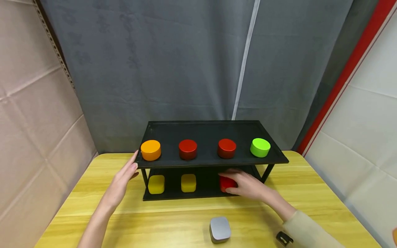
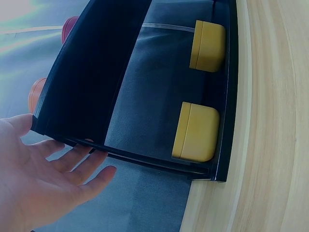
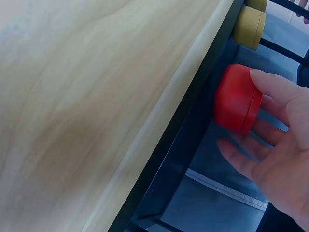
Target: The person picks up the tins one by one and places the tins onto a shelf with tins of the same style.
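Observation:
A black two-tier rack stands on the table. My left hand holds the left end of its upper shelf, the thumb at the front corner and the fingers along the side edge. My right hand reaches into the lower tier and grips a red rounded tin between thumb and fingers, at the front of that shelf. To its left on the lower tier stand two yellow rounded-square tins, one in the middle and one at the left end.
Along the upper shelf stand an orange round tin, two red round tins, left and right, and a green one. A silver square tin sits in front of the rack. A small black object lies by the right sleeve.

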Demonstrator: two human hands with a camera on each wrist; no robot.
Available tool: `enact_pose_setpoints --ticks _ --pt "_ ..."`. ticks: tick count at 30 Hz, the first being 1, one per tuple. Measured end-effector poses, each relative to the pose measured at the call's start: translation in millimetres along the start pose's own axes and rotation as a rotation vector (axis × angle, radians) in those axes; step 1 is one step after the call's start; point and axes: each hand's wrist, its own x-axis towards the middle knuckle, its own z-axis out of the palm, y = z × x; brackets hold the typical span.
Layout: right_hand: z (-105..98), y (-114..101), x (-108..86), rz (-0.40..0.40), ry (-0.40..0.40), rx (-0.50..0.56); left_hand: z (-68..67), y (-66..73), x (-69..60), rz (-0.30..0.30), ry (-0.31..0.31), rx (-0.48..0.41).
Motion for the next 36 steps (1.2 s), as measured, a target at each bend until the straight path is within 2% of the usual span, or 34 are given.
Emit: enact_pose_setpoints --ticks 10,36 --pt "6 4 8.8 -0.012 -0.016 0.007 0.0 -0.6 -1.1 0.006 0.006 0.001" --pt "12 7 16.8 0.001 -0.055 0.024 0.5 -0.2 -0.4 0.007 0.008 -0.005"
